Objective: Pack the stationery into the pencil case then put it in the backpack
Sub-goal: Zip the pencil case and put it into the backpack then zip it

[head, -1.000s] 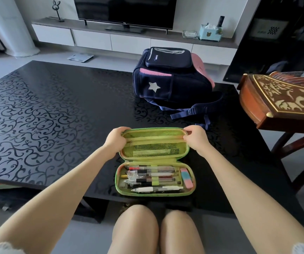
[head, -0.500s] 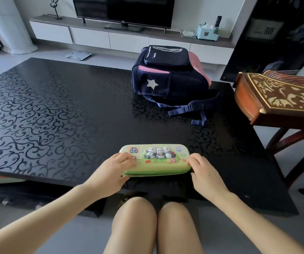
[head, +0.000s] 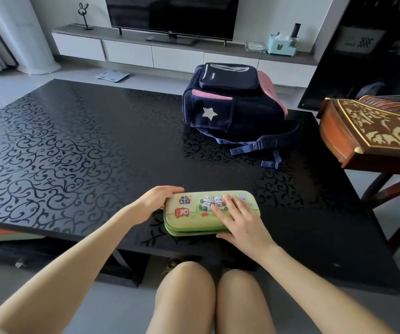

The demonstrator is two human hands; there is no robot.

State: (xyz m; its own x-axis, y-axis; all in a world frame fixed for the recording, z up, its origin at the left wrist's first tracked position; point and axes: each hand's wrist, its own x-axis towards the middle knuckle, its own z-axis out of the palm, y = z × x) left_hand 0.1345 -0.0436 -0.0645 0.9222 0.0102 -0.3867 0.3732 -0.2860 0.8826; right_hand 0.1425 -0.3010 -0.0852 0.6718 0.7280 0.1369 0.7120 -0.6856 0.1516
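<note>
Pencil case (head: pixel 191 214) is now folded shut, right hand (head: pixel 239 220) flat on lid, left hand (head: pixel 155 204) loose-fingered steadying its end; zipping, then backpack (head: pixel 230 104), remain.

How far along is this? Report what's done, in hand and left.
Done: the pencil case lies closed on the table, no stationery visible outside it. In hand: the left hand rests on its left end, the right hand presses its lid. Left: it goes into the backpack, standing apart.

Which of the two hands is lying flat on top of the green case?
The right hand, fingers spread over the panda picture on the pencil case; the left hand only touches its left end.
</note>
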